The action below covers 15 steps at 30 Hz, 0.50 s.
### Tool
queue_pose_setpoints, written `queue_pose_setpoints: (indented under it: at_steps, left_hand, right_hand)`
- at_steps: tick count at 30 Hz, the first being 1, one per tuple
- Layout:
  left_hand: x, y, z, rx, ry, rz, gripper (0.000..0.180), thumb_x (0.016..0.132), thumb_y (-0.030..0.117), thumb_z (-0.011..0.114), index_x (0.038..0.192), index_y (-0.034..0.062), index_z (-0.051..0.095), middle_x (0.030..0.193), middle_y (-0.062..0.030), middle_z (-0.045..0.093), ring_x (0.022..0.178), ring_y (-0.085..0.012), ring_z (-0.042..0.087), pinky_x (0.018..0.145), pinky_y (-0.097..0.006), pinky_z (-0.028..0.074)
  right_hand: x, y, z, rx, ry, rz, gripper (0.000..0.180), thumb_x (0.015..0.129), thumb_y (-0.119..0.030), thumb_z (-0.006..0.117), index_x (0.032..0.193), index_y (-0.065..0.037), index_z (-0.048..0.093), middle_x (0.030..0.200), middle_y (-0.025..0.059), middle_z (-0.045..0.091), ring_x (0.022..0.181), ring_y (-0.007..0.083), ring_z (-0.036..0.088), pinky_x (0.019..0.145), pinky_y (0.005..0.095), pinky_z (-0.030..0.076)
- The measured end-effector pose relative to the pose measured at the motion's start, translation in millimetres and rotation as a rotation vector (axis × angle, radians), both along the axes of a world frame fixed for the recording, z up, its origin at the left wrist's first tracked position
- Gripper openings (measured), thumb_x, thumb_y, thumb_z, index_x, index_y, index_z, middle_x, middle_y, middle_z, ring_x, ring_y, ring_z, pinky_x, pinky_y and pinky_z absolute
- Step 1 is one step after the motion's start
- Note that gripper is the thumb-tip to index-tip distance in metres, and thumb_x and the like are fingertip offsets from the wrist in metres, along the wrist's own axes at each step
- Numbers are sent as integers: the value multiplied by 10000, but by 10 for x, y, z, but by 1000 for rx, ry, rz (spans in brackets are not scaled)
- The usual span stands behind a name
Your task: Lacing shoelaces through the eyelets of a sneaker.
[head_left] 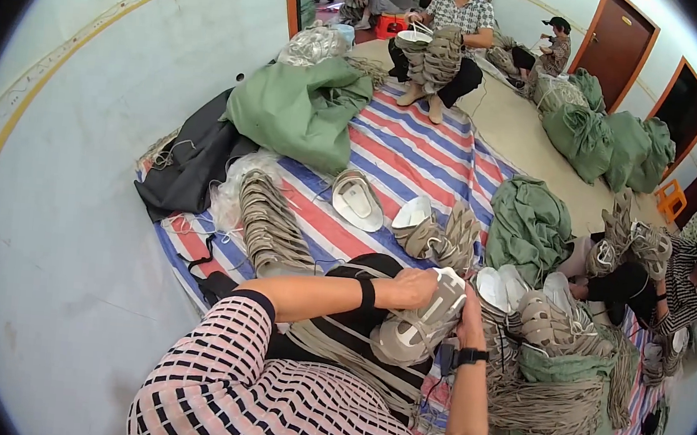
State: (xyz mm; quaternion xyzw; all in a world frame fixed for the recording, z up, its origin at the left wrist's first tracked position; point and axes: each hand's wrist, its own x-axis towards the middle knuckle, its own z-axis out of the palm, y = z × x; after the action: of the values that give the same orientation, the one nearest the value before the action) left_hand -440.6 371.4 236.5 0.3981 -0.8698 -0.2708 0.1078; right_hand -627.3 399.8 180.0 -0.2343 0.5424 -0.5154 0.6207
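The left hand [415, 288] and the right hand [469, 311] both grip one grey-and-white shoe upper [422, 325], which sits over the person's lap just below picture centre. The left-hand fingers are closed over the upper's 11 o'clock edge. The right-hand fingers are closed on its 3 o'clock edge, near the white lining at the top. A black wristband [367, 293] sits on the left wrist; a black watch [469, 357] sits on the right wrist. Beige laces [352, 356] trail from the upper across the lap toward 8 o'clock.

The work area is a striped red, white and blue tarp [409, 152] spread on the floor. At 9 o'clock from the held upper lies a bundle of beige laces [270, 227]. At 11 o'clock lies a single white-lined upper [358, 201], opening upward. At 12 o'clock rests a small cluster of uppers [435, 234]. At 3 o'clock a pile of uppers [541, 311] rests on a green sack [553, 405] draped with more laces.

A further green sack [300, 108] lies at 11 o'clock, well apart, beside a dark bag [194, 161]. A seated person [450, 34] works at 12 o'clock at the far end of the tarp. Another person [661, 281] sits at 3 o'clock, near the pile.
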Motion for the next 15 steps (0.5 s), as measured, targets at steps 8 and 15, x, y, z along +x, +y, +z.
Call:
queue_pose_setpoints:
  at_steps: [8, 15]
  left_hand:
    - [77, 253, 8, -183, -54, -116, 313, 736, 61, 497, 928, -174, 419, 639, -268, 582, 599, -389, 610, 500, -461, 464]
    - [141, 126, 12, -67, -300, -14, 312, 766, 152, 539, 965, -83, 493, 712, -180, 631, 652, -355, 632, 529, -433, 489]
  right_hand:
    - [161, 125, 311, -92, 1, 78, 386, 933, -315, 378, 1152, -46, 547, 1085, 50, 592, 983, 146, 547, 852, 287, 423]
    - [101, -32, 29, -167, 251, 173, 408, 927, -343, 380, 1145, -51, 563, 1103, 35, 581, 1006, 137, 516, 869, 278, 402]
